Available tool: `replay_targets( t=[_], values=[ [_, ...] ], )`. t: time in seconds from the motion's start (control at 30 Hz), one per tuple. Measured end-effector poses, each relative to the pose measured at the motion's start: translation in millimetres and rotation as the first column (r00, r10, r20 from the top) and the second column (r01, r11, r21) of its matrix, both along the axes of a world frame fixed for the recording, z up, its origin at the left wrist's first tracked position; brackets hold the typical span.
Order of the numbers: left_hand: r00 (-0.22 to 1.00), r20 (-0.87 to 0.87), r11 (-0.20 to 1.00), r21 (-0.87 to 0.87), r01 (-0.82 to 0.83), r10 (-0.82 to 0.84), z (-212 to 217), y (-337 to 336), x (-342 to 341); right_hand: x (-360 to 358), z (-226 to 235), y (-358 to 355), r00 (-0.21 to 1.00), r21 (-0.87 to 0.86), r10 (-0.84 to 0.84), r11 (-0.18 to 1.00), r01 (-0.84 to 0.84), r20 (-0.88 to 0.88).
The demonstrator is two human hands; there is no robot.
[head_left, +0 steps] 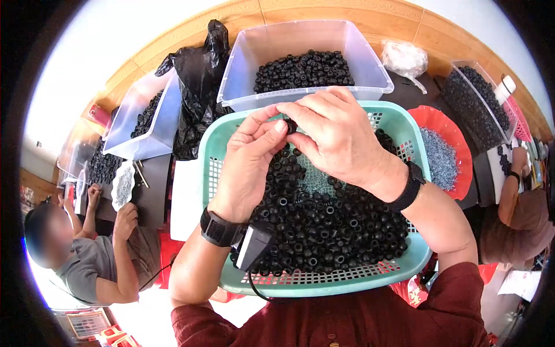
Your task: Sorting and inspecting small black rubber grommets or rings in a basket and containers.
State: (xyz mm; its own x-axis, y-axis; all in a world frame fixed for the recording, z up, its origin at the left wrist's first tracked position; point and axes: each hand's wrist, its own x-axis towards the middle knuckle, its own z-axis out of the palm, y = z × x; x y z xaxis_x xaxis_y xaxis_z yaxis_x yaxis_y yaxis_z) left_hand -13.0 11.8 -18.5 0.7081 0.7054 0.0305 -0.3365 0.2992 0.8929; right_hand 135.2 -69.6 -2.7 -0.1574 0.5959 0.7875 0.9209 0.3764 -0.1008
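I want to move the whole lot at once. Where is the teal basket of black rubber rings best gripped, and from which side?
Probably by the rim of the teal basket, one hand on each long side, left and right. The solid lip flares outward there, while the mesh walls look flimsy and the black rubber rings fill the middle.

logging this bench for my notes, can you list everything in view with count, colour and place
basket: one, teal, centre, in front of the person
black parts: too many to count, black, round with a hole, heaped in the basket
held part: one, black, pinched between both hands
bin: one, clear, behind the basket, holds more black parts
left bin: one, clear, far left, black parts inside
right bin: one, clear, far right, black parts inside
bag: one, black, between left bin and bin
bowl: one, red, right of basket, small grey pieces inside
co-workers: two, one each side
left hand: one, black wristband
right hand: one, black wristband
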Motion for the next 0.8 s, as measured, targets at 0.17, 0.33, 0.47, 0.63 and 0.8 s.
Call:
replay_targets(
  t=[0.17, 0.33, 0.47, 0.63, 0.8],
  values=[
    [0.997, -0.074, 1.0, 0.011, 0.005, -0.004, 5.6, -1.4, 0.4, -0.6, 2.9, -1.7, 0.997, 0.056, -0.072, 0.996, 0.07, 0.028],
    [0.993, -0.11, 0.998, 0.021, 0.052, -0.049, 7.1, 0.4, -2.2, -2.0, 2.4, -1.5, 0.998, 0.046, -0.059, 0.997, 0.058, 0.02],
    [0.994, -0.094, 0.998, -0.005, 0.056, -0.056, 8.9, 0.3, -2.6, -1.7, 5.3, -3.0, 0.999, 0.021, -0.047, 0.999, 0.047, -0.018],
    [0.997, -0.053, 0.998, -0.03, 0.061, -0.063, 8.2, 0.1, -3.5, -0.1, 4.1, -2.6, 0.997, 0.017, -0.009, 1.0, 0.011, -0.075],
    [0.995, -0.015, 0.995, -0.045, 0.094, -0.095, 8.1, 0.8, -3.5, 0.5, 6.2, -3.1, 0.997, -0.015, 0.005, 1.0, -0.007, -0.076]
  ],
)
